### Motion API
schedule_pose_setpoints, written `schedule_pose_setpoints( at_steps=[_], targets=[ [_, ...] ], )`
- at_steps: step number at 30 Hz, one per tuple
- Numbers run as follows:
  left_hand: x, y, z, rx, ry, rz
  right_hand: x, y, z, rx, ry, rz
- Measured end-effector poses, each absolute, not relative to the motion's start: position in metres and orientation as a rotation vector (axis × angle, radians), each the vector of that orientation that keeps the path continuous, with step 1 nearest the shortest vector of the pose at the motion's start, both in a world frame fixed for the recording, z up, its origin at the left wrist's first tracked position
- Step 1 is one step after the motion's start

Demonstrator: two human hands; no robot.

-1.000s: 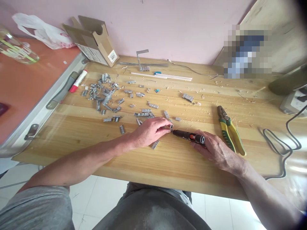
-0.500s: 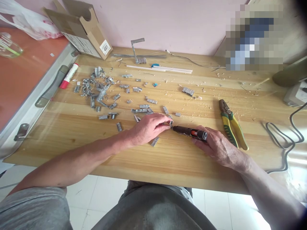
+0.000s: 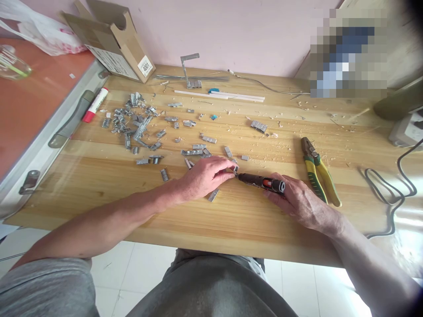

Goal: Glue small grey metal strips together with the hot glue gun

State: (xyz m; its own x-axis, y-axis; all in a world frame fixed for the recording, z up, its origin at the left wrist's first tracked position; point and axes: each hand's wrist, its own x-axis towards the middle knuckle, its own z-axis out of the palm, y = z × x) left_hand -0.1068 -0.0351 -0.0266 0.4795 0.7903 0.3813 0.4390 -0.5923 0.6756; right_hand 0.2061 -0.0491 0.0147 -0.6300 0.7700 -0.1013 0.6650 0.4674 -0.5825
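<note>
My left hand (image 3: 205,176) rests on the wooden table (image 3: 231,211), its fingers pinched on a small grey metal piece (image 3: 235,167). My right hand (image 3: 299,201) grips a dark screwdriver-like tool (image 3: 261,181) with an orange band, lying almost flat. The tool's tip meets the metal piece at my left fingertips. One loose metal piece (image 3: 213,195) lies just below my left hand. Several more grey metal pieces (image 3: 139,127) are scattered across the table's left and middle.
Yellow-green pliers (image 3: 317,172) lie right of my right hand. A black cable (image 3: 391,193) loops at the right edge. A cardboard box (image 3: 110,37), a red marker (image 3: 95,105), white strips (image 3: 228,94) and a metal bracket (image 3: 187,68) sit toward the back.
One second ago the camera sat lower; it tilted so everything shifted down in the picture. Both hands have kept their hold; in the last half second nothing visibly moved.
</note>
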Motion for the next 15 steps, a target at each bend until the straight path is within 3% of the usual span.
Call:
schedule_pose_setpoints(
  at_steps=[15],
  targets=[
    [-0.1061,-0.0334,-0.0303,2.249,1.030,0.944,0.2087,-0.0492,0.0122,-1.216,-2.535,0.784]
  ],
)
